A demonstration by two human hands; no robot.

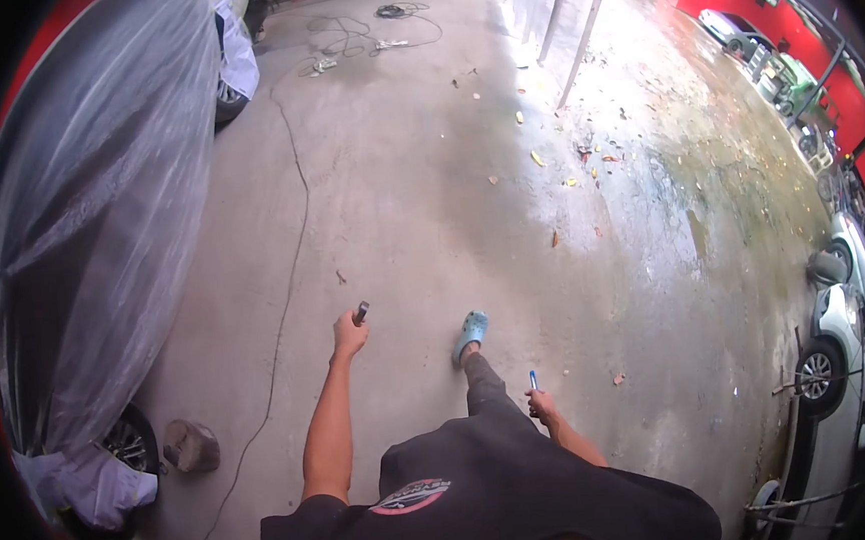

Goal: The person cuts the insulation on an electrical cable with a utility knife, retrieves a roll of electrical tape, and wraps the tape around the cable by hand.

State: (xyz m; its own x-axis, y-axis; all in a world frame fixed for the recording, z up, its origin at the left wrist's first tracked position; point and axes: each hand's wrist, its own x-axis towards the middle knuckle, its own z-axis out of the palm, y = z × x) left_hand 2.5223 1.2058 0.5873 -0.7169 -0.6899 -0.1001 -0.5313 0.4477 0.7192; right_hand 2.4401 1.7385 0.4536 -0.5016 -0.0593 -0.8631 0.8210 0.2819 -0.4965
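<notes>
My left hand [349, 336] is closed around a small dark object [361, 313] with a lighter grey end, too small to identify. It is held out in front of me, above the concrete floor. My right hand [541, 405] is lower and closer to my body, its fingers wrapped around a slim blue object [534, 380] that points forward. What kind of object this is cannot be made out. Between the two hands, one foot in a light blue clog [472, 333] is stretched forward on the floor.
A car under plastic sheeting [99, 233] stands at left, near a wood block [192, 445]. A thin cable [288, 140] crosses the floor toward coiled cords [394, 12]. Fallen leaves [538, 159] and a wet patch lie ahead right. A white car [837, 312] stands far right.
</notes>
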